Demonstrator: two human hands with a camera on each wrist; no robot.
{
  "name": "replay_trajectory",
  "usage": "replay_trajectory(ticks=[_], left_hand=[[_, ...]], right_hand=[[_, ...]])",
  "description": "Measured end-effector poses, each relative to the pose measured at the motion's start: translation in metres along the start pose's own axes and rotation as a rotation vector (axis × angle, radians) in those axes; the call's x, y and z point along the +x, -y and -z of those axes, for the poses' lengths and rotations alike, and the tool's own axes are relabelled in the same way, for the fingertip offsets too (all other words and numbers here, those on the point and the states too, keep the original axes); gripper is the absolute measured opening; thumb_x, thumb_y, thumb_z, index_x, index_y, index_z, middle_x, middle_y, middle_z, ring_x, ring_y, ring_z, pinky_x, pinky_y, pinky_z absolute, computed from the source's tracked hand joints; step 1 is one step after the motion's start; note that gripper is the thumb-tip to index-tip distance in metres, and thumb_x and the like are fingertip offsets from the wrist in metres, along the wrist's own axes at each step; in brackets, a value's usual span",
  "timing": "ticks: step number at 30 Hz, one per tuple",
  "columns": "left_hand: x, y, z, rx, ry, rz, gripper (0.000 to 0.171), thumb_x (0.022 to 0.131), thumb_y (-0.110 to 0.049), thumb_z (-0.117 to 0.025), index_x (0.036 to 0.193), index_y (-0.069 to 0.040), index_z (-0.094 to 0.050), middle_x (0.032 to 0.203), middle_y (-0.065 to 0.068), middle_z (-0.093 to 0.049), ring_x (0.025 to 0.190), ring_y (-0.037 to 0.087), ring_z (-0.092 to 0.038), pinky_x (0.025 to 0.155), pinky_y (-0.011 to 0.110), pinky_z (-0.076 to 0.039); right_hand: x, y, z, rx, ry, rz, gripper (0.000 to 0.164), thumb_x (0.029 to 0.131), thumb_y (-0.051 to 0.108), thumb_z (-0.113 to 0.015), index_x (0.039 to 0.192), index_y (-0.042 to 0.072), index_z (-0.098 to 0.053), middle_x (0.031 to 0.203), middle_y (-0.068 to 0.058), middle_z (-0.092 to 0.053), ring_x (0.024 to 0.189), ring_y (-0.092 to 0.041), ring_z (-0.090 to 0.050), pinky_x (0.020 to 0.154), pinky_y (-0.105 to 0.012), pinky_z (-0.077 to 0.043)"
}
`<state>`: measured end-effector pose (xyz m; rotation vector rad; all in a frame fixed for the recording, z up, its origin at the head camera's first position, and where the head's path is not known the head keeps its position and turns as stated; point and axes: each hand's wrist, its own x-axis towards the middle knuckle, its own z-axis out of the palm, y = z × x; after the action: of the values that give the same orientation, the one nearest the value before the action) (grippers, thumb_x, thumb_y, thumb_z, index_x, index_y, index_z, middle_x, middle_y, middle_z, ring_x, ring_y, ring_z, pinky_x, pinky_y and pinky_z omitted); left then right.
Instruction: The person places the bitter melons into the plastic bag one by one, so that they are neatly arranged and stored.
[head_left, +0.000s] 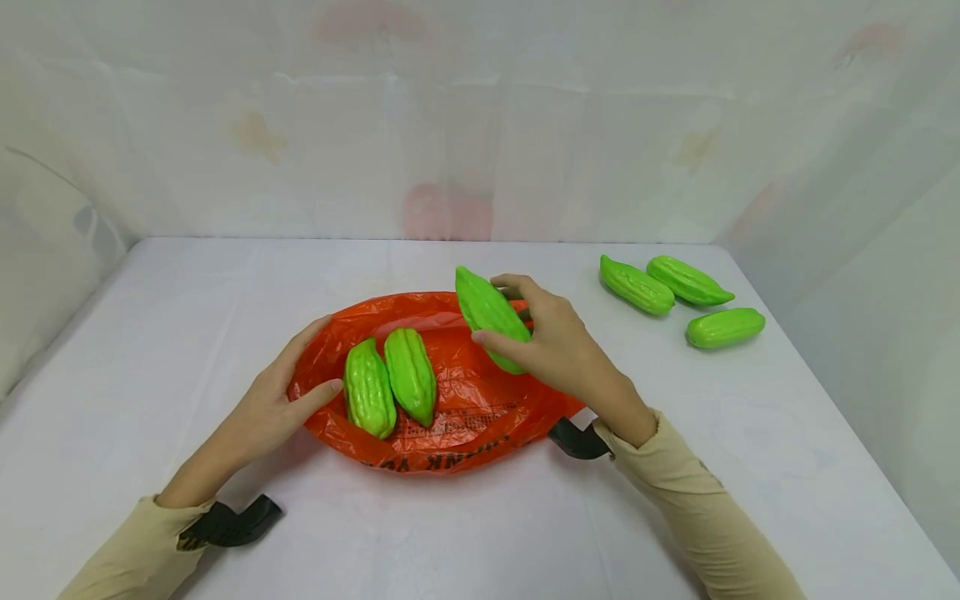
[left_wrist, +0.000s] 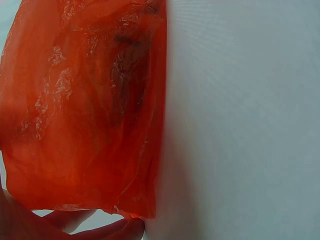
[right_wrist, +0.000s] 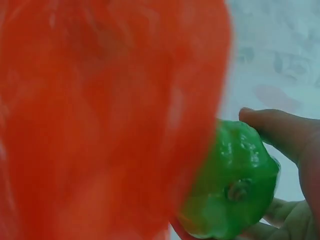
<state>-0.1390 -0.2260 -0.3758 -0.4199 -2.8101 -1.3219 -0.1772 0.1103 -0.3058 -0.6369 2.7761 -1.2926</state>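
Note:
An open red plastic bag (head_left: pixel 480 392) with dark lettering stands on the table, two bright green bitter melons (head_left: pixel 411 375) lying side by side in its left half. My left hand (head_left: pixel 273 408) grips the bag's left side, thumb over the rim and fingers along the outside. In the left wrist view those fingertips (left_wrist: pixel 131 229) show by the bag's lower edge. Over the right part of the bag's mouth, my right hand (head_left: pixel 555 333) holds another bitter melon (head_left: pixel 487 312) between thumb and fingers. The right wrist view shows this melon's blunt end (right_wrist: pixel 235 185), partly covered by red plastic.
Three more bitter melons (head_left: pixel 726 327) lie at the back right of the white-covered table (head_left: pixel 750 467). A pale patterned curtain (head_left: pixel 480 125) hangs behind the table. Black wrist mounts (head_left: pixel 236 523) stick out from both sleeves.

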Motion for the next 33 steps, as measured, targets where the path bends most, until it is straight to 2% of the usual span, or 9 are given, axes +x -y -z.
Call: replay_trajectory(ticks=[10,21,26,33], left_hand=[[0.000,0.000,0.000,0.005,0.006,0.011,0.078,0.095,-0.026,-0.063,0.158,-0.036,-0.018,0.161,0.011,-0.031,0.143,0.045,-0.033,0.105,0.075,-0.030],[0.001,0.001,0.000,-0.015,0.007,0.005,0.080,0.095,-0.024,-0.064,0.158,-0.038,-0.016,0.162,0.010,-0.029,0.143,0.044,-0.033,0.104,0.075,-0.032],[0.001,0.002,0.000,-0.018,0.011,0.005,0.081,0.095,-0.025,-0.063,0.158,-0.039,-0.015,0.162,0.010,-0.029,0.143,0.044,-0.034,0.105,0.075,-0.032],[0.001,0.003,0.000,-0.020,0.008,-0.007,0.081,0.095,-0.024,-0.064,0.158,-0.039,-0.015,0.163,0.010,-0.028,0.144,0.044,-0.032,0.105,0.076,-0.031]], right_hand=[[0.001,0.002,-0.019,-0.006,0.025,-0.004,0.063,0.089,0.035,-0.073,0.141,0.013,-0.046,0.123,-0.001,-0.062,0.099,-0.021,-0.065,0.080,-0.031,-0.058],[0.003,0.001,-0.036,-0.068,0.048,0.010,0.062,0.090,0.037,-0.072,0.140,0.011,-0.047,0.114,-0.002,-0.064,0.090,-0.016,-0.062,0.071,-0.025,-0.055],[0.003,0.000,-0.040,-0.092,0.059,-0.006,0.062,0.089,0.038,-0.073,0.139,0.013,-0.046,0.105,-0.003,-0.066,0.084,-0.014,-0.061,0.067,-0.024,-0.053],[0.005,0.001,-0.046,-0.077,0.105,-0.048,0.066,0.089,0.040,-0.074,0.141,0.013,-0.043,0.109,-0.003,-0.066,0.087,-0.014,-0.061,0.072,-0.025,-0.054]])
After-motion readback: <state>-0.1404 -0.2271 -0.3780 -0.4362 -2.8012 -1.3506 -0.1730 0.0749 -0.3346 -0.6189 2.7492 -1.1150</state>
